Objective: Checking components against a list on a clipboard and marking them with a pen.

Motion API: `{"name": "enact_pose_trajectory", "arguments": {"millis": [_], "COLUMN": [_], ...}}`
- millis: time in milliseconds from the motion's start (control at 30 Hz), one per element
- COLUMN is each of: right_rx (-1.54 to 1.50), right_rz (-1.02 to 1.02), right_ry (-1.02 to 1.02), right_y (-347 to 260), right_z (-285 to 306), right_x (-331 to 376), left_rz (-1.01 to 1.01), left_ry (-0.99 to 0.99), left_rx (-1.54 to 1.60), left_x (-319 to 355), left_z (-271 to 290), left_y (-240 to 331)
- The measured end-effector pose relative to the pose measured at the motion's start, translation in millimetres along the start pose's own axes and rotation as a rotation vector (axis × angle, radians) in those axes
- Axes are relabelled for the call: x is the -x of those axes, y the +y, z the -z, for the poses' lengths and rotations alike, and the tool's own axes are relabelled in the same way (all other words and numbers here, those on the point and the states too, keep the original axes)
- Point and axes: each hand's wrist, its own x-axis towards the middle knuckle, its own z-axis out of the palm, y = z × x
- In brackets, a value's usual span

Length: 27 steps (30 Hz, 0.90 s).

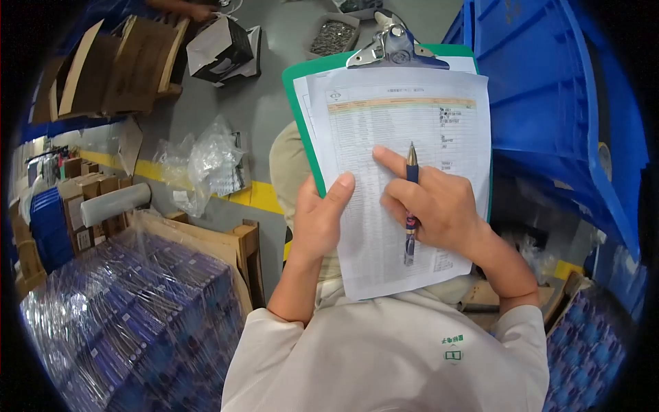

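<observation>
A green clipboard (296, 89) lies in front of me, its metal clip (398, 51) at the far end. On it are printed table sheets (371, 240), with handwritten marks down the right column. My left hand (326, 213) grips the clipboard's left edge, thumb on top of the paper and fingers hidden underneath. Over the sheet, my right hand (436, 206) stretches its index finger to a row near the middle. A dark patterned pen (411, 172) is held in the same hand by the curled fingers, its metal tip toward the clip.
Large blue plastic bins (542, 89) stand at the right. Shrink-wrapped blue boxes (137, 323) are stacked at the lower left. Cardboard (123, 65), a white-and-black box (218, 49), clear plastic wrap (213, 158) and a tub of small metal parts (334, 36) lie beyond. Another person's hand (199, 11) shows at the top.
</observation>
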Motion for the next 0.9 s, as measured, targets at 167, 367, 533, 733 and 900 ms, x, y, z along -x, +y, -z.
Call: {"name": "enact_pose_trajectory", "arguments": {"millis": [167, 367, 533, 733, 900], "right_rx": [0.012, 0.033, 0.004, -0.032, -0.023], "right_rz": [0.024, 0.033, 0.015, 0.021, 0.028], "right_ry": [0.029, -0.007, 0.049, 0.082, 0.073], "right_y": [1.2, 1.4, 2.6, 3.6, 4.4], "right_z": [-2.0, -5.0, -4.8, -5.3, -4.6], "right_x": [-1.2, 3.1, 2.0, -0.5, -5.0], "left_rz": [-0.001, 0.09, 0.023, -0.002, -0.008], "left_ry": [0.004, -0.039, -0.063, -0.054, -0.023], "left_rx": [-0.009, 0.034, 0.003, -0.016, -0.054], "left_x": [1.3, -7.6, -14.1, -12.5, -9.0], "left_z": [-0.3, 4.9, -1.0, -3.6, -4.0], "left_y": [0.5, 5.0, 7.2, 8.9, 10.2]}}
